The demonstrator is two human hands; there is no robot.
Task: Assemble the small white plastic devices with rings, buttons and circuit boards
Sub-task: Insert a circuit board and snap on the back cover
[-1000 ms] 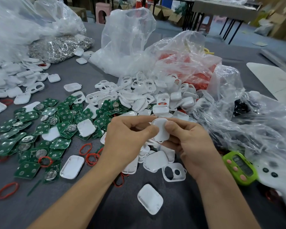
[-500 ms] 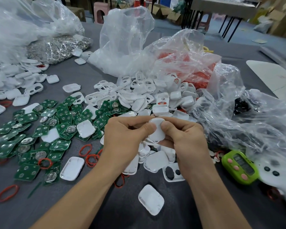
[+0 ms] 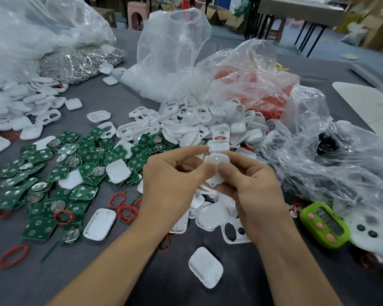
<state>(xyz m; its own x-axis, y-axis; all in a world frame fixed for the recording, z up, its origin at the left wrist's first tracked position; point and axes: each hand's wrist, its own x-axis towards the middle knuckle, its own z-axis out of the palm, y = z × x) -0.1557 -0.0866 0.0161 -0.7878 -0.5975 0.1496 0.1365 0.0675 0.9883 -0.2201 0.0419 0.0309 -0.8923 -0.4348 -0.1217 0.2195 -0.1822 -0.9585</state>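
Tips the white casing [image 3: 217,160] flatter than half a second ago. Pinches it from both sides with left hand [image 3: 170,184] and right hand [image 3: 252,191], thumbs on its near face. Holds it above the heap of white shells [image 3: 186,129], right of the green circuit boards [image 3: 86,160].

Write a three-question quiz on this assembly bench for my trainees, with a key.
1. True or false: both the left hand and the right hand pinch the small white plastic casing.
2. Relative to the hands, the green square circuit boards lie: A to their left B to their right C held in them.
3. Fill in: the green plastic timer has ___ buttons.
Key: 1 true; 2 A; 3 pink.
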